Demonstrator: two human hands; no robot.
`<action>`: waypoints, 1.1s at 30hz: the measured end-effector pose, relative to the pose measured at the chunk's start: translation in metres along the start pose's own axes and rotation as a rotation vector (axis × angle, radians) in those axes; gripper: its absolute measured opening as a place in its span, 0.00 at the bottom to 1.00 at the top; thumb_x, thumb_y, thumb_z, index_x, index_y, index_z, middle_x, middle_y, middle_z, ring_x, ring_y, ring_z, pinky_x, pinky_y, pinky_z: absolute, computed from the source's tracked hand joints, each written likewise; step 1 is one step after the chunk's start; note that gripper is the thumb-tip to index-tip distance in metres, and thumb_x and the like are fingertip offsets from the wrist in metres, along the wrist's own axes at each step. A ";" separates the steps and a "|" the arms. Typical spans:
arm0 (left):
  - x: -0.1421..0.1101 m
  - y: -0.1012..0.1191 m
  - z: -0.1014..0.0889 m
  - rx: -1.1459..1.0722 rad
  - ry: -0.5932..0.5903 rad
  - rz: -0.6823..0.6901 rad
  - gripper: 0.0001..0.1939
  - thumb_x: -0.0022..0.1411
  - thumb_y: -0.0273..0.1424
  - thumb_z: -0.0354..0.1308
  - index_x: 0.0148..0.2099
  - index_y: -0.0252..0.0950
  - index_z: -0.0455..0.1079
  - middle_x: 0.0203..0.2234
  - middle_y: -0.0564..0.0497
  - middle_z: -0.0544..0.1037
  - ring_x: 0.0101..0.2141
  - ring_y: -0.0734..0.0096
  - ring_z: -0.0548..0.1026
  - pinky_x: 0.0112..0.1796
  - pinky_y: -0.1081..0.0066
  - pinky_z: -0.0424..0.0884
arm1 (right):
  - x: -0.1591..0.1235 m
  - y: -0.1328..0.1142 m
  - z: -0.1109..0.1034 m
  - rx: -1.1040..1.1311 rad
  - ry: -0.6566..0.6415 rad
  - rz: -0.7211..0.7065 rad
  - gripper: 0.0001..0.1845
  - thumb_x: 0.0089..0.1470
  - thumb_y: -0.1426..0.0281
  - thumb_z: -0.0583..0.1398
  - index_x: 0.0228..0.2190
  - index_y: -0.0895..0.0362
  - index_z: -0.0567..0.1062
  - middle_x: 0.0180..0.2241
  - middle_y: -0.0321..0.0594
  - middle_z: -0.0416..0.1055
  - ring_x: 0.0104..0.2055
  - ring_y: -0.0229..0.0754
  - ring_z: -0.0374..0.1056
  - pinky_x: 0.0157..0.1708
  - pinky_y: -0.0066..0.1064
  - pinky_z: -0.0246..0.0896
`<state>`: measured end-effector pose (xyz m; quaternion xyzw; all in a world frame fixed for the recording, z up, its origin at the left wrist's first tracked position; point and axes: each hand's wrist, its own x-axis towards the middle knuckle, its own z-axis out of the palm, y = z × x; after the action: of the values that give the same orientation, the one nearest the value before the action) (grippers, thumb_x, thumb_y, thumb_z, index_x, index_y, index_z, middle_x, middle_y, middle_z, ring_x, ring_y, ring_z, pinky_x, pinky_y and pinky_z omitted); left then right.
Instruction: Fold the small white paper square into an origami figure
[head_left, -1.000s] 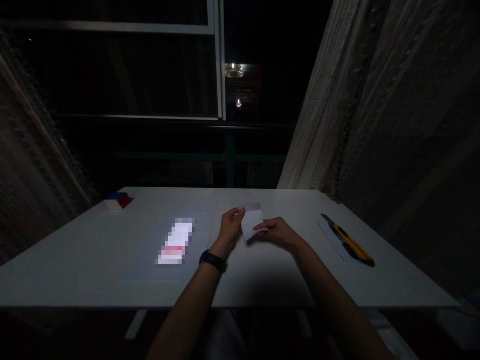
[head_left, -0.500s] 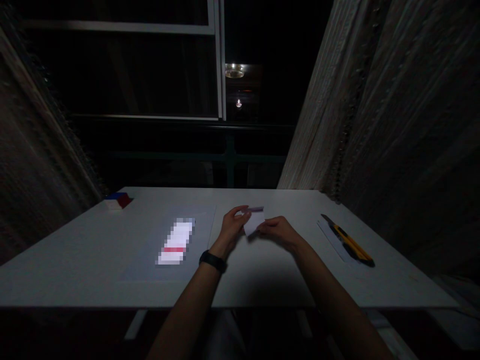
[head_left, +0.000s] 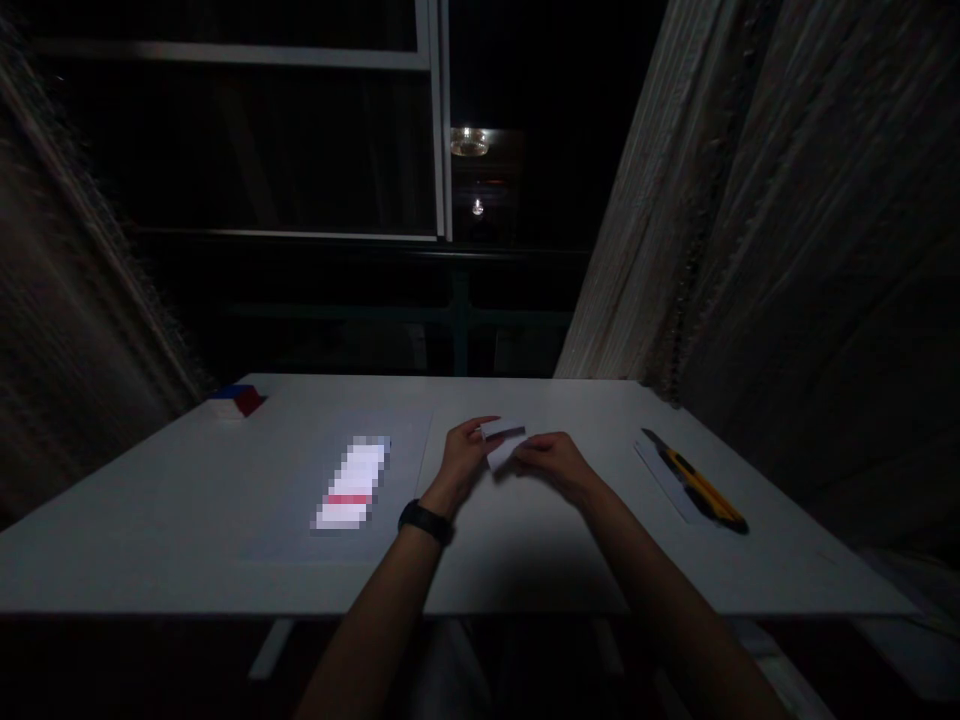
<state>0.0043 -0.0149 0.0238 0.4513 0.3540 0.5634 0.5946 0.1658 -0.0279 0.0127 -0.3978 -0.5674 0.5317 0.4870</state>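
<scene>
Both my hands hold a small white piece of paper [head_left: 501, 441] just above the white table [head_left: 187, 520], near its middle. My left hand [head_left: 465, 457], with a dark watch on the wrist, pinches the paper's left side. My right hand [head_left: 551, 464] pinches its right side, fingers curled. The paper's top part is bent over toward me, so only a low strip of it shows between the two hands.
A lit, blurred rectangular thing [head_left: 352, 482] lies left of my hands. A yellow-and-black utility knife [head_left: 701, 485] lies beside a ruler [head_left: 660, 478] at the right. A red, white and blue block [head_left: 236, 399] sits at the far left corner. Curtains hang on both sides; a dark window is behind.
The paper stood taller one second ago; its upper part has since been folded down, and my hands have drawn slightly closer together.
</scene>
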 end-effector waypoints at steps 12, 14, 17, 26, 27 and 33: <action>0.006 -0.009 -0.006 -0.102 0.053 -0.023 0.16 0.36 0.24 0.65 0.34 0.30 0.72 0.24 0.49 0.76 0.24 0.74 0.72 0.26 0.76 0.67 | -0.003 -0.002 -0.002 0.113 -0.051 0.029 0.17 0.36 0.60 0.67 0.25 0.62 0.78 0.26 0.45 0.75 0.27 0.41 0.70 0.30 0.35 0.65; 0.008 -0.011 -0.007 -0.092 0.080 -0.010 0.16 0.36 0.24 0.65 0.33 0.30 0.72 0.23 0.49 0.76 0.24 0.73 0.72 0.25 0.75 0.66 | -0.003 -0.003 -0.003 0.089 -0.084 0.017 0.16 0.35 0.62 0.68 0.25 0.61 0.78 0.26 0.45 0.74 0.27 0.40 0.70 0.30 0.34 0.65; 0.009 -0.010 -0.007 -0.070 0.123 0.006 0.16 0.35 0.22 0.64 0.33 0.30 0.72 0.23 0.49 0.76 0.24 0.73 0.72 0.26 0.75 0.66 | -0.002 -0.003 -0.004 0.066 -0.085 -0.004 0.15 0.35 0.62 0.68 0.24 0.61 0.78 0.27 0.44 0.75 0.25 0.39 0.69 0.29 0.33 0.65; 0.001 -0.001 0.001 0.097 0.128 -0.005 0.13 0.43 0.22 0.58 0.36 0.30 0.73 0.22 0.49 0.75 0.22 0.72 0.72 0.24 0.74 0.68 | 0.007 0.006 -0.003 0.023 0.219 -0.052 0.20 0.33 0.56 0.67 0.19 0.61 0.73 0.19 0.38 0.70 0.22 0.37 0.66 0.27 0.32 0.62; 0.001 -0.001 0.001 0.105 0.111 -0.015 0.14 0.44 0.22 0.58 0.37 0.30 0.73 0.22 0.49 0.75 0.22 0.72 0.72 0.24 0.74 0.69 | 0.009 0.007 -0.003 0.005 0.249 -0.074 0.20 0.33 0.55 0.67 0.18 0.60 0.72 0.18 0.37 0.69 0.22 0.37 0.65 0.26 0.31 0.61; 0.000 -0.007 0.002 0.019 -0.067 -0.124 0.18 0.44 0.21 0.60 0.42 0.30 0.69 0.24 0.47 0.76 0.27 0.68 0.75 0.30 0.68 0.72 | 0.011 0.008 -0.005 -0.058 0.374 -0.123 0.21 0.31 0.55 0.67 0.21 0.59 0.70 0.19 0.37 0.69 0.21 0.38 0.64 0.24 0.30 0.58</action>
<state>0.0085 -0.0147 0.0181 0.4528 0.3665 0.5065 0.6357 0.1677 -0.0152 0.0058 -0.4681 -0.5054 0.4012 0.6037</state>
